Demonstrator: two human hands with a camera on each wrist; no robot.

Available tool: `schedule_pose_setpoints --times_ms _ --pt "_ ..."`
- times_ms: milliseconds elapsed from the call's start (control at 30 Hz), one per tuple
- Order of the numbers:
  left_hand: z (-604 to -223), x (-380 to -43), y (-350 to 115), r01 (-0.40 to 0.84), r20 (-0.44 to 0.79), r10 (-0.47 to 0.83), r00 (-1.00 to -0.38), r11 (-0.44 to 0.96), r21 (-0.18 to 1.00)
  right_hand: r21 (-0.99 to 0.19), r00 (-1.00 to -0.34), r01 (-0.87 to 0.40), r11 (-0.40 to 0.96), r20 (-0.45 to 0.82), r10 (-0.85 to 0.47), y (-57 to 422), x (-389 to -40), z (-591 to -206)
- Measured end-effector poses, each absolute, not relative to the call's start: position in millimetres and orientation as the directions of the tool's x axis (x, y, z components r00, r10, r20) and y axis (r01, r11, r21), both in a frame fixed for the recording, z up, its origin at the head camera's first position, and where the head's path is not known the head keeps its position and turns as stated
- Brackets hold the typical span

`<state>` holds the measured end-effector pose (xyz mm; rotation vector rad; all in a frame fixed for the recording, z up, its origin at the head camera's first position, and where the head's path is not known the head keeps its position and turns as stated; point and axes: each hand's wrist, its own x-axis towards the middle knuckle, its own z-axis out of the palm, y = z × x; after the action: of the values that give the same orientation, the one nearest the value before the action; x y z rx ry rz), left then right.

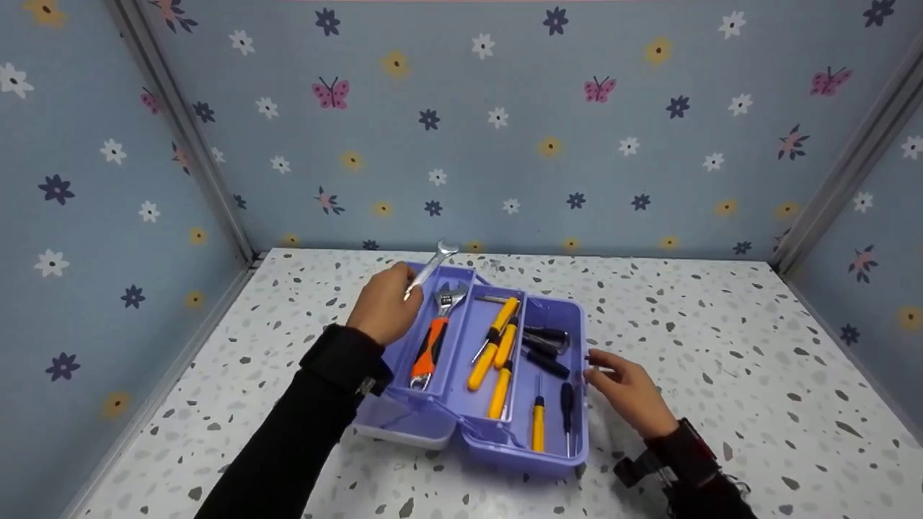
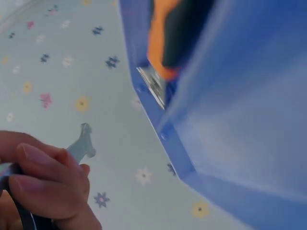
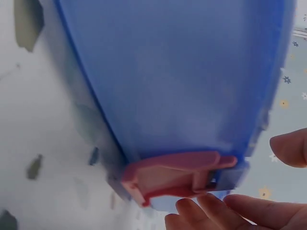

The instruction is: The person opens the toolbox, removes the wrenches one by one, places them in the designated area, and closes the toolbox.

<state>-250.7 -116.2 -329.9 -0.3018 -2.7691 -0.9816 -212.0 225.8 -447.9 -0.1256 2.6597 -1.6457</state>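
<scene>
My left hand [image 1: 389, 303] grips a silver open-end wrench [image 1: 430, 267] above the left tray of a purple toolbox [image 1: 551, 461]. In the left wrist view, only the head of this wrench [image 2: 84, 143] shows past the curled fingers. An adjustable wrench [image 1: 435, 339] with an orange and black handle lies in that tray. At the toolbox's right side, my right hand [image 1: 631, 393] has its fingers loosely extended, by a red latch [image 3: 177, 177]. Thumb and fingers stand apart there; whether the fingertips touch the latch I cannot tell.
Several yellow-handled tools [image 1: 497, 353] lie in the middle tray. Black-handled tools [image 1: 546, 349] and a yellow screwdriver [image 1: 539, 422] are in the right compartment. The toolbox stands unfolded on a speckled white table [image 1: 721, 360], with flower-patterned panels [image 1: 505, 144] around it.
</scene>
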Motion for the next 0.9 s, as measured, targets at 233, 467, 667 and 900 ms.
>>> schedule_pose_setpoints --times_ms 233,467,667,900 --pt "-344 -226 -89 0.389 0.36 0.18 -0.915 0.629 0.673 -0.912 -0.994 -0.108 0.396 0.111 -0.015 220 -206 -434" --pt "-360 -200 -61 0.499 0.399 0.301 -0.866 0.571 0.652 -0.944 -0.986 -0.163 0.288 0.169 -0.004 208 -195 -427" --pt "-375 -184 -34 0.557 0.441 0.342 -0.83 0.568 0.607 -0.952 -0.985 -0.173 0.251 0.165 -0.052 197 -188 -423" --pt "-393 -173 -9 0.582 0.423 0.4 -0.813 0.577 0.573 -0.949 -0.983 -0.164 0.271 0.132 -0.131 191 -183 -426"
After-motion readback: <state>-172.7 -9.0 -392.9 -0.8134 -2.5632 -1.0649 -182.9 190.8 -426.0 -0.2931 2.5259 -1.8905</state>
